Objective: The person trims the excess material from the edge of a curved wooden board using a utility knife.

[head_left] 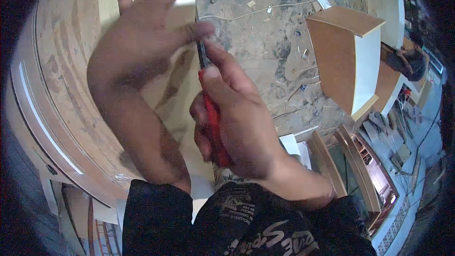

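My right hand (237, 118) is closed round the red handle of a utility knife (215, 130), thumb along its top. Its narrow metal blade points away from me, along the right edge of a pale board (177, 109). My left hand (151, 23) reaches across the board with fingers spread, at the top of the view. The left thumb extends right, next to the blade near the board's edge. Part of the blade's tip is hidden by that thumb, and the left hand is slightly blurred.
A brown and white cabinet piece (332, 57) stands on the dusty, littered floor (256, 47). Wooden frames (332, 170) lie to my near right, beside a pile of offcuts (391, 137). A curved wooden worktop (52, 66) is on my left. Another person (407, 61) is at the far right.
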A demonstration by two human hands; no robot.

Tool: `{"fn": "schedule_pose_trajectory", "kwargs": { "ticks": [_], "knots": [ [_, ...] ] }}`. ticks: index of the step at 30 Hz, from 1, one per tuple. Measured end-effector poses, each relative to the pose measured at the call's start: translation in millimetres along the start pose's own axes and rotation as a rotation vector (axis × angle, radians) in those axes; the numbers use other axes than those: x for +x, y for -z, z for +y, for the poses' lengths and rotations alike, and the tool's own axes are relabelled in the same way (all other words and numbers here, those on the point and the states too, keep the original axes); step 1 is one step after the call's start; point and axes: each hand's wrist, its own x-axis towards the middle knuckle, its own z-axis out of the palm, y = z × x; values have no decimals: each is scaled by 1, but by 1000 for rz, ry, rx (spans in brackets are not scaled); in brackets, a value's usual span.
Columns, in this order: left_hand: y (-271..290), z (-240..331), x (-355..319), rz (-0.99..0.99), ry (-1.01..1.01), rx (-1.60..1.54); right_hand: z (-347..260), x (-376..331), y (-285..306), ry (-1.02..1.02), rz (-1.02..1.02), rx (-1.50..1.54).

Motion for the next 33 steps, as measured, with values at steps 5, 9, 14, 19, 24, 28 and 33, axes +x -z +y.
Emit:
{"fn": "schedule_pose_trajectory", "kwargs": {
  "ticks": [5,9,14,19,24,28,33],
  "knots": [
    [-29,-32,9,313,25,-409,-12,-51,-2,-166,-8,202],
    [-35,-39,1,322,-251,-45,9,-34,1,14,-56,6],
    [-35,-28,15,384,-334,-40,7,-7,4,153,-49,-101],
    [-28,-42,2,654,-179,-280,1,-19,9,-31,-82,-77],
    [-41,-71,0,797,581,-190,4,-34,10,-97,-58,82],
    [-30,-46,4,879,254,-190,9,-7,-1,26,-26,-3],
    [-27,-54,-8,854,275,-452,-29,-41,12,-196,-142,-78]
  ]
}}
